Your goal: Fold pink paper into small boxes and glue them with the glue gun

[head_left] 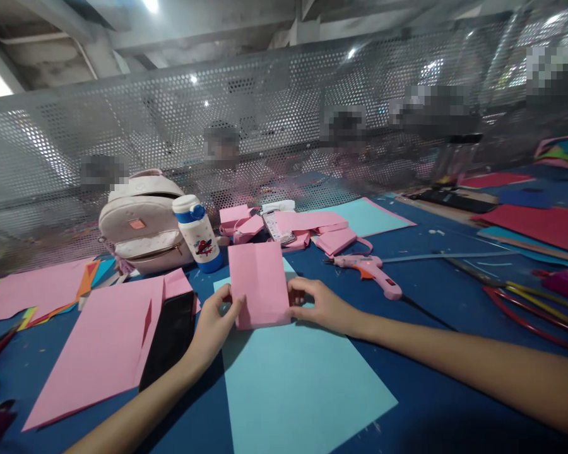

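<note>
Upright between my two hands stands a pink folded paper piece [259, 284], roughly square, with faint vertical creases. My left hand [218, 321] pinches its lower left edge, thumb in front. On the opposite side my right hand [319, 306] grips the lower right edge with curled fingers. Beneath lies a light blue paper sheet [293, 384], flat on the dark blue table [435, 391]. Past my right hand rests a pink glue gun [372, 270] with an orange trigger, its nozzle pointing left. Beside my left forearm is a black phone-like slab [170, 337], partly on pink paper [104, 340].
A pale backpack [144, 221] and a white-and-blue bottle [197, 236] stand at the back left. Several pink paper pieces [312, 221] lie behind the held one. Scissors [525, 309] are at the right. A perforated metal screen [274, 139] closes the far side.
</note>
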Motion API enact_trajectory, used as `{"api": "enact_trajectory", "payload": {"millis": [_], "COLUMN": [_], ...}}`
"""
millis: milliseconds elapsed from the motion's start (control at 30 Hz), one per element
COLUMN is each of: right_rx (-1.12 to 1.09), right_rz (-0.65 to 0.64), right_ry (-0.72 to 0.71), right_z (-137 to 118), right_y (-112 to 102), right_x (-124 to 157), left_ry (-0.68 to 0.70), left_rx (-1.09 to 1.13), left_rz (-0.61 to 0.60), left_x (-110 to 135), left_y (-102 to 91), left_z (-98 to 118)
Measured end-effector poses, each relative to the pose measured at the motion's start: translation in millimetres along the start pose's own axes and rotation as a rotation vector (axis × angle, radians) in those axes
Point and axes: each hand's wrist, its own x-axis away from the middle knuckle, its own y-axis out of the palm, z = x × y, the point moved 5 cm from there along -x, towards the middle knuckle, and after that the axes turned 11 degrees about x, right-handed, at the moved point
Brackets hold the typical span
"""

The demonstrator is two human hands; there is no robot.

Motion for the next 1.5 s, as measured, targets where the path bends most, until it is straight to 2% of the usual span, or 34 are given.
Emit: {"api": "enact_trajectory", "payload": {"millis": [100, 200, 367, 567, 867, 1000, 1200, 1367, 1500], "right_rx": [0.035, -0.024, -0.066, -0.083, -0.063, 0.013, 0.105, 0.171, 0.176], "right_rz": [0.005, 0.007, 0.084, 0.090, 0.100, 0.096, 0.155, 0.015, -0.057], "right_ry": [-0.007, 0.057, 0.119, 0.100, 0.067, 0.029, -0.064, -0.180, -0.218], "right_z": [1, 5, 10, 10, 6, 0, 0, -2, -9], "right_y": [1, 1, -4, -5, -6, -8, -10, -1, 2], "right_x": [0, 0, -3, -6, -3, 0, 2, 2, 3], "left_ry": [-0.053, -0.081, 0.052, 0.180, 0.167, 0.137, -0.020, -0.100, -0.117], "left_rx": [0.017, 0.007, -0.010, -0.115, -0.146, -0.138, 0.154, 0.223, 0.252], "left_rz": [-0.032, -0.082, -0.181, -0.174, -0.169, -0.141, -0.042, -0.017, -0.011], "left_x": [2, 3, 4, 5, 7, 7, 0, -2, 0], "left_y": [3.9, 9.2, 15.1, 10.8, 9.6, 8.2, 0.6, -1.8, -1.3], "left_z": [-5, -7, 0, -2, -1, 1, -5, -10, -11]}}
